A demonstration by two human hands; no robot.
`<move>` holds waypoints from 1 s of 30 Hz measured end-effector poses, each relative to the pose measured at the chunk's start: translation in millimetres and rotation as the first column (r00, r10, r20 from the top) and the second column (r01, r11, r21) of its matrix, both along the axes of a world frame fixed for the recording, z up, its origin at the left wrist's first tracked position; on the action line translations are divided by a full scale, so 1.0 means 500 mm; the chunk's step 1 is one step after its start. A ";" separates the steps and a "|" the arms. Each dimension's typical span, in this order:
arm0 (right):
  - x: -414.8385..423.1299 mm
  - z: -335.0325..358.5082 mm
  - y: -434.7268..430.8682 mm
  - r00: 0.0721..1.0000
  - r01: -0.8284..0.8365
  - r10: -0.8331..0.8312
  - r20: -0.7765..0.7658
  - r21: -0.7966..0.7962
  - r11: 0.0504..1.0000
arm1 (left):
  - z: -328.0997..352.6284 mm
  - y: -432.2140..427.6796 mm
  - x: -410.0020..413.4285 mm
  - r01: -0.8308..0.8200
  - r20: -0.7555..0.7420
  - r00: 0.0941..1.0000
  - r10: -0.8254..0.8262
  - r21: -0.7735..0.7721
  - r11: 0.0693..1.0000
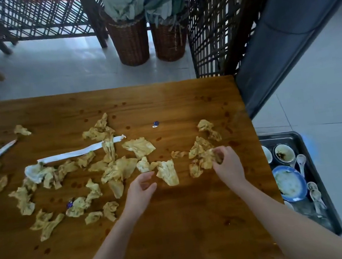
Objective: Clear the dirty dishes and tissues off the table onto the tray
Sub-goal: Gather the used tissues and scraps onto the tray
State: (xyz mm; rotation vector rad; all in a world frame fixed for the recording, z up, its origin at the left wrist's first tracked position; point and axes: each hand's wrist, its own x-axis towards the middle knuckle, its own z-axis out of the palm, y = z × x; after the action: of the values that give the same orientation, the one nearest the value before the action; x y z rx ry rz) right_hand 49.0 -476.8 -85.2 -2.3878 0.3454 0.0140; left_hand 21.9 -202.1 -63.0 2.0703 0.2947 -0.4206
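Head view: right hand (224, 161) pinches a wad of tissues (201, 155) near the table's (178, 226) right edge, left hand (143, 187) loosely spread, empty, just beside another tissue (168, 173). Best gather several together, then carry them across to the tray (313, 175) past that edge.
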 end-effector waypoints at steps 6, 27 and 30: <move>0.010 -0.041 0.020 0.964 -0.082 0.051 -0.260 -0.111 0.990 | -0.012 0.024 0.028 0.010 -0.013 1.000 -0.010 -0.020 1.000; 0.031 -0.001 0.027 0.997 -0.003 0.009 -0.077 0.078 0.997 | -0.011 0.013 0.040 -0.057 0.014 0.998 0.058 -0.066 0.996; 0.049 0.021 0.034 1.000 0.000 0.002 -0.021 0.123 0.992 | -0.013 0.003 0.044 -0.062 0.006 0.998 0.063 -0.061 0.996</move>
State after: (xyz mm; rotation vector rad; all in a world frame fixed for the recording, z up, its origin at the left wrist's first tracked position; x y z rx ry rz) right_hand 73.5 -459.9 -74.7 -2.2670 0.3433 0.0594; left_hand 44.1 -200.4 -69.5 1.9970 0.3372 -0.3794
